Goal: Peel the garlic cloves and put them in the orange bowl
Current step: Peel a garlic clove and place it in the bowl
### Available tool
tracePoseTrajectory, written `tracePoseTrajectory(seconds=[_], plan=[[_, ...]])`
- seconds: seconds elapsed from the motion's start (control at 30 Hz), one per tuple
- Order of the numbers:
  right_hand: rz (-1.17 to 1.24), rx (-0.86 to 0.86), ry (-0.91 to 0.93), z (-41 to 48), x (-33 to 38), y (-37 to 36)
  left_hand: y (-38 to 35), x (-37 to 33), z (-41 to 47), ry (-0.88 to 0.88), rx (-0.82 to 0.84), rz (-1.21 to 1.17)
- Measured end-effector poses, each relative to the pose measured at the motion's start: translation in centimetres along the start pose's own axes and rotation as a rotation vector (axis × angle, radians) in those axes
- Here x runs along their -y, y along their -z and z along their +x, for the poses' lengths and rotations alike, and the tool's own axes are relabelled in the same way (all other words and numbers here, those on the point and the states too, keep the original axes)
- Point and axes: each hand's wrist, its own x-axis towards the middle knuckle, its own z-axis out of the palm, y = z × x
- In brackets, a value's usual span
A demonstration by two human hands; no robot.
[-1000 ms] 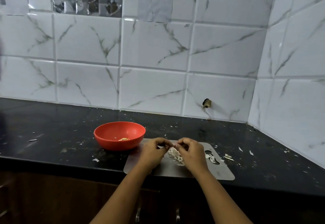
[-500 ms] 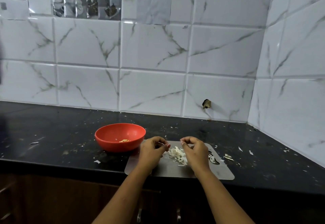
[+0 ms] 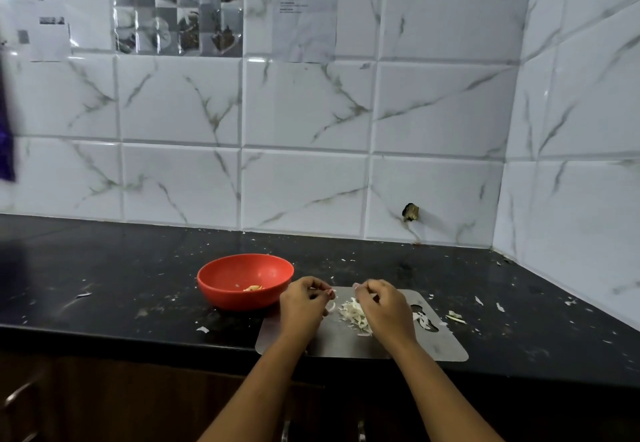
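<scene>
Peeled garlic (image 3: pixel 252 288) lies in the orange bowl (image 3: pixel 235 299), which sits just left of the grey board (image 3: pixel 346 344). Over the board, the left hand (image 3: pixel 303 306) has its fingers curled and pinches a pale piece (image 3: pixel 331 292). The right hand (image 3: pixel 384 306), held apart from it, is curled too and pinches a pale bit (image 3: pixel 356 285). Whether these are clove or skin cannot be told. A peel pile (image 3: pixel 353 315) lies on the board between the hands, and the board rests on the black counter (image 3: pixel 104 268).

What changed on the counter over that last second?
The left hand and right hand, joined over the peels a second ago, have pulled apart sideways, baring the pile. The left pinches a white bit; what the right's curled fingers hold is unclear. Bowl and board stayed put.
</scene>
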Motion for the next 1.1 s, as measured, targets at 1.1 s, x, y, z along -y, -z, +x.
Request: tracePoseTrajectory(seconds=[1.1], plan=[[0.47, 0.003, -0.041, 0.3, -0.3, 0.4, -2.0, 0.6, 0.3, -0.157, 0.123, 0.049]])
